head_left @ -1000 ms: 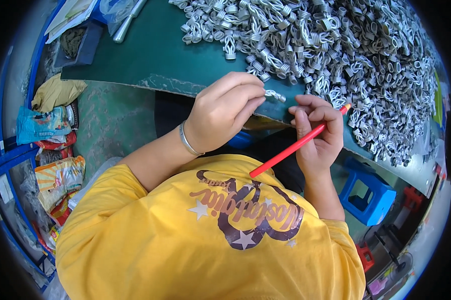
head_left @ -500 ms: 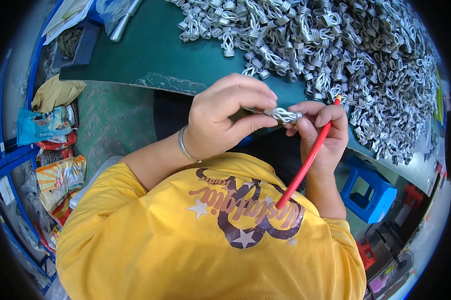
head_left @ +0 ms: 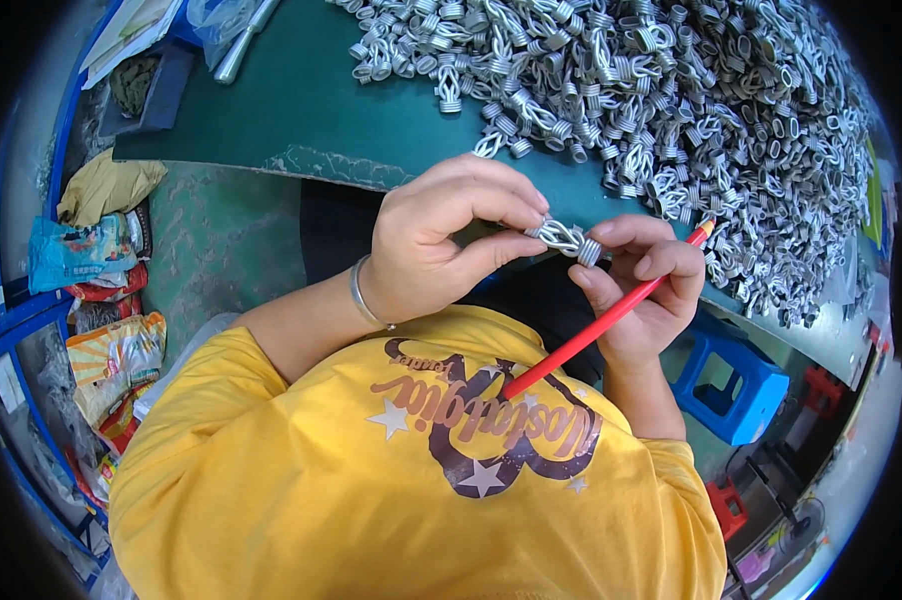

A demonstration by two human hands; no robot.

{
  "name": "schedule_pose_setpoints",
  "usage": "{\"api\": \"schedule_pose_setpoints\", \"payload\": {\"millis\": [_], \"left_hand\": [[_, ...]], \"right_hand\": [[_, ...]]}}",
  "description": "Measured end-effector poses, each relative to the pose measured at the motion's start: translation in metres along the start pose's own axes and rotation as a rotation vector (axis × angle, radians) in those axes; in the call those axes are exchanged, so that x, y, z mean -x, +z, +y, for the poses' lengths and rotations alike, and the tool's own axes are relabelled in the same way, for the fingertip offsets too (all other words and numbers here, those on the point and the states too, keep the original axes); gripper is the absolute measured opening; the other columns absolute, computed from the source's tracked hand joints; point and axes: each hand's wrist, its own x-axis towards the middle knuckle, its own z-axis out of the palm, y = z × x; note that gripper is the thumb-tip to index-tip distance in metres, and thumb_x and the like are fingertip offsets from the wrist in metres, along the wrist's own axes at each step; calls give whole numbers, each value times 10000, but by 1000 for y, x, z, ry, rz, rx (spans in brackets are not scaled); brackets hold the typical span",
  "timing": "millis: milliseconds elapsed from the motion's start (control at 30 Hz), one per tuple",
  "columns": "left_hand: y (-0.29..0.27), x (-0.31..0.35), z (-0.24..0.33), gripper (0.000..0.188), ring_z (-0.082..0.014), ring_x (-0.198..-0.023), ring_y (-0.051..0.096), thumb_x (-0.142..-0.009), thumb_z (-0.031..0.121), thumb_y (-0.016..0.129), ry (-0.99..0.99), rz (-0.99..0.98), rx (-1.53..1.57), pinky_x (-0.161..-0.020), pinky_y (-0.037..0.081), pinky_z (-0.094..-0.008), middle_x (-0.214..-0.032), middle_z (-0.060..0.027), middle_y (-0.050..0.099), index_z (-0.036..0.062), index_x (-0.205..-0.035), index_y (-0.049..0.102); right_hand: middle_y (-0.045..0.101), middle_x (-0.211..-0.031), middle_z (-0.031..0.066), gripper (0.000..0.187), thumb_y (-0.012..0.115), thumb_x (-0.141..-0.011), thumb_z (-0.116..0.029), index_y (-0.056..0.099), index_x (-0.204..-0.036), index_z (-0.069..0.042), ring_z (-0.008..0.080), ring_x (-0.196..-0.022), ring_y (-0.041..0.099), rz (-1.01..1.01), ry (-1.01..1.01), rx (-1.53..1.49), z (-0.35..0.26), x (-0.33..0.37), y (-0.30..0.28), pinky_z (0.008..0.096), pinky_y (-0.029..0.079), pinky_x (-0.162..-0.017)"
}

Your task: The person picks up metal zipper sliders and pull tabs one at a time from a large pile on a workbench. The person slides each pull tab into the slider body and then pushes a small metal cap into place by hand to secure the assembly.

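Between the thumb and fingers of my left hand [head_left: 461, 235] is one end of a small silver-grey metal piece [head_left: 563, 238]. It has an open twisted middle and a ribbed collar. My right hand [head_left: 656, 290] is closed around a red pencil [head_left: 591, 335], whose tip points up and right and whose other end slants down over my yellow shirt. The right thumb and index finger also sit at the piece's ribbed right end, seemingly touching it. Both hands are just off the near edge of the green table [head_left: 301, 110].
A large heap of similar metal pieces [head_left: 711, 120] covers the table's right side. At the far left are a grey bin [head_left: 166, 95] and a white-handled tool [head_left: 239, 55]. Snack-like bags [head_left: 116, 350] lie left; a blue stool [head_left: 736, 385] stands lower right.
The right hand has turned, swinging the pencil to a flatter slant, its tip moving right and its lower end left. More of the metal piece's ribbed right end shows.
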Motion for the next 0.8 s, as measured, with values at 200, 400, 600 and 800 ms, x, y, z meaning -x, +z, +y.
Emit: {"api": "schedule_pose_setpoints", "payload": {"millis": [200,400,600,800], "left_hand": [[-7,10,-1,201,-192,-729,600,-612,7,753,9,-180,-155,-626,469,-261,-840,-97,616,27,-762,619],[-18,-2,-7,227,-238,-720,551,-601,42,748,172,12,-600,-644,445,-305,-803,-87,567,29,-779,608],[-28,-8,-21,191,-246,-705,577,-675,-2,680,100,20,-664,-612,457,-289,-792,-109,587,-1,-847,596],[-22,-4,4,109,-71,-630,565,-849,54,564,-506,151,107,-581,474,-193,-770,-45,613,-28,-911,599]], "right_hand": [[573,-888,163,353,702,-679,54,398,-822,-55,112,-654,527,-158,56,93,-5,-1,-5,215,462,-592],[583,-837,143,273,671,-673,100,431,-723,-21,121,-632,563,-154,97,334,-1,-1,1,220,472,-575],[590,-854,161,252,645,-696,108,424,-707,-13,124,-636,567,-34,59,383,3,-3,-3,212,469,-594],[579,-922,174,196,580,-776,82,411,-778,-17,128,-705,586,10,135,226,3,-2,5,210,478,-606]]}}
